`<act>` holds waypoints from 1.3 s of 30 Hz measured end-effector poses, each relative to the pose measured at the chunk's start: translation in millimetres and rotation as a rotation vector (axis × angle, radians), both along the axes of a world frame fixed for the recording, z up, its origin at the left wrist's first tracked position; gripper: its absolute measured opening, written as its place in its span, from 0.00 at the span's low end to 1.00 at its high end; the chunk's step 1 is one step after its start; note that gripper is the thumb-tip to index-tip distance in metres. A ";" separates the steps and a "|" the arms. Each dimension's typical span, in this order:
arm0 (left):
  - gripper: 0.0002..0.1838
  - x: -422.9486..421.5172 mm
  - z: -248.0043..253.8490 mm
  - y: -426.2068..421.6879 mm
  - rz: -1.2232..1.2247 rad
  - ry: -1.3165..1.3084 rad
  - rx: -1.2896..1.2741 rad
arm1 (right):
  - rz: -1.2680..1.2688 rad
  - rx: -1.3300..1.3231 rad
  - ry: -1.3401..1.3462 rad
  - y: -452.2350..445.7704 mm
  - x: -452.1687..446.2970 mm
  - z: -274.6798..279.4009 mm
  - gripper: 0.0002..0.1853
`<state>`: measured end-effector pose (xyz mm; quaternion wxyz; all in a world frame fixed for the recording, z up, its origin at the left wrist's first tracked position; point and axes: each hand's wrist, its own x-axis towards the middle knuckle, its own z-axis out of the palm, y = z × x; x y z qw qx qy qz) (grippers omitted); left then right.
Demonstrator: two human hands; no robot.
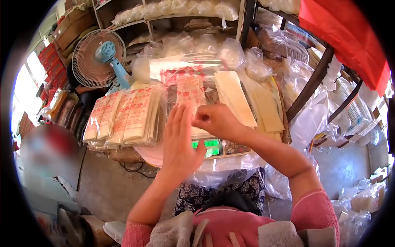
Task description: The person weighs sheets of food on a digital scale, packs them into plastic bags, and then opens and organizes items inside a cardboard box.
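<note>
Packets point(123, 117) left of the scale point(212, 143), fan point(106, 50) behind the packets, shelves point(242, 20) farther back

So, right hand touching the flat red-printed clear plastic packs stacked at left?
Apart: the head view shows a gap, with the left hand between the right hand and the packs.

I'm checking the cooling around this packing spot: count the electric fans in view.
1. The electric fan stands at the picture's upper left, beyond the red-printed packets. Others could be hidden behind the clutter.
</note>
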<state>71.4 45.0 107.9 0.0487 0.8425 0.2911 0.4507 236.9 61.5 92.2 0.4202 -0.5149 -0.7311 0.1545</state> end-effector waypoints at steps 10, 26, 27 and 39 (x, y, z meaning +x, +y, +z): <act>0.05 -50.8 -18.2 116.0 0.412 0.160 -0.171 | -0.084 0.237 -0.059 27.4 5.7 47.8 0.07; 0.17 -70.2 -27.2 135.0 0.413 0.166 0.089 | 0.611 0.046 -1.424 159.9 -23.5 -30.2 0.22; 0.16 -69.9 -21.9 141.1 0.419 0.189 0.111 | 0.623 0.065 -1.460 160.9 -24.3 -27.7 0.23; 0.10 -81.6 18.4 136.7 0.506 0.185 0.247 | 0.292 0.078 -0.497 70.9 80.2 99.2 0.16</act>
